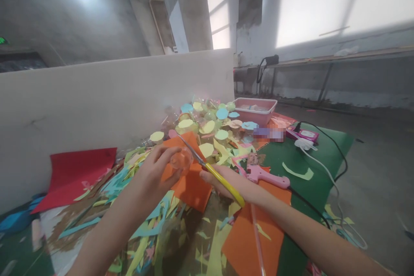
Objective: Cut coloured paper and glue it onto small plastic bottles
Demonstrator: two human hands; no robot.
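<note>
My left hand grips a clear cup over orange paper. My right hand grasps yellow scissors.

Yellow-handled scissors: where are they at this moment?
In the head view, the yellow-handled scissors are near the middle, in the person's right hand; their blades show above and right of the clear plastic piece in the left hand.

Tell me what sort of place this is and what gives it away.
Probably a small craft workshop: a pink glue gun, heaps of coloured paper scraps, and yellow-handled scissors in the person's right hand all point that way.
</note>
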